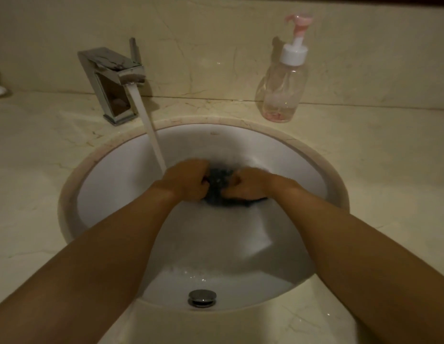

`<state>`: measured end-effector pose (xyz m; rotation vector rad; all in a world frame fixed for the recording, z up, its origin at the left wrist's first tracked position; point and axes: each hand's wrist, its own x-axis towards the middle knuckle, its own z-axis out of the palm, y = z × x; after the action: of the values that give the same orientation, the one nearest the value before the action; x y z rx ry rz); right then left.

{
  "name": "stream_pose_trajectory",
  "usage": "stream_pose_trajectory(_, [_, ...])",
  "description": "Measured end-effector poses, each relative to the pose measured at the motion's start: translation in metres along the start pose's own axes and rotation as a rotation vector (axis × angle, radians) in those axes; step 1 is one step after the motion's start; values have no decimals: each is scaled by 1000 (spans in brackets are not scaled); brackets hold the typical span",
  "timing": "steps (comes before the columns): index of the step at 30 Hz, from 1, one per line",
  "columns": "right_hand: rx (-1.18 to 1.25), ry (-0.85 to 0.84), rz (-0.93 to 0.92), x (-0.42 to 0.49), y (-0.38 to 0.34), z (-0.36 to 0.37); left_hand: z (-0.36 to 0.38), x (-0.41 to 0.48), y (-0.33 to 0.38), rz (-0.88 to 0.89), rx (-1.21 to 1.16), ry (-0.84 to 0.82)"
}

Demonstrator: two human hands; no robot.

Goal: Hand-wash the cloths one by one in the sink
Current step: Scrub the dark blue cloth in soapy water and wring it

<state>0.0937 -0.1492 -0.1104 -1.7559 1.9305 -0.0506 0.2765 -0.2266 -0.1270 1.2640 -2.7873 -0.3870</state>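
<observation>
— So, hands?
— L hand (184, 181) & R hand (245, 184) both clenched round dark cloth (219, 178), mid sink (111, 175), just beside tap stream (151, 130).
— Else?
— Pump bottle (283, 90) at back edge of counter (377, 170), R of faucet (111, 78).

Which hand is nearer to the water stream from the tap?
Left. The left hand grips the dark cloth right beside the stream; the right hand grips it on the far side.

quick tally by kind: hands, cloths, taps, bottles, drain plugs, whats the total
hands: 2, left hand and right hand, both gripping the cloth
cloth: 1
tap: 1
bottle: 1
drain plug: 1
total: 6
</observation>
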Motion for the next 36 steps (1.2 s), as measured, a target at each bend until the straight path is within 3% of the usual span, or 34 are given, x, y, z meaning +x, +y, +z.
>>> stream_pose_trajectory(1, [-63, -94, 1, 0, -1, 5, 5, 0, 2, 1, -15, -102])
stream_pose_trajectory(3, [-197, -100, 30, 1, 2, 9, 14, 0, 3, -34, 80, -247])
stream_pose_trajectory(5, [-260, -54, 45, -1, 2, 7, 17, 2, -1, -71, 164, -258])
stream_pose_trajectory(7, [-283, -66, 66, -4, -5, 5, 13, 3, -3, -76, 99, -223])
stream_pose_trajectory(12, [108, -190, 164, -11, -9, -4, 0, 1, 3, -176, -204, -285])
stream_pose_trajectory(15, [237, -74, 193, -9, -6, -11, -12, -1, -2, -188, -169, -188])
stream_pose_trajectory(18, [-43, 186, 106, -2, 4, -11, -16, -5, -16, -145, -84, 86])
stream_pose_trajectory(20, [31, 243, 18, -1, 4, -12, -17, -6, -19, -68, -100, 186])
stream_pose_trajectory(22, [94, 60, -31, -1, 0, -7, -14, -5, -15, 14, -148, 55])
stream_pose_trajectory(24, [-56, -113, -30, -2, -3, 2, -3, -3, -7, 48, -69, -166])
stream_pose_trajectory(25, [-158, -120, -6, -3, -4, 5, 1, -3, -5, 34, -44, -231])
stream_pose_trajectory(29, [-326, -33, 62, -5, -6, 6, 5, -2, -4, 28, -54, -256])
stream_pose_trajectory(34, [34, -125, 152, -3, -12, 6, 3, 1, -3, -130, -161, -273])
stream_pose_trajectory(36, [27, -80, 167, -3, -7, 2, -1, 0, -7, -138, -141, -221])
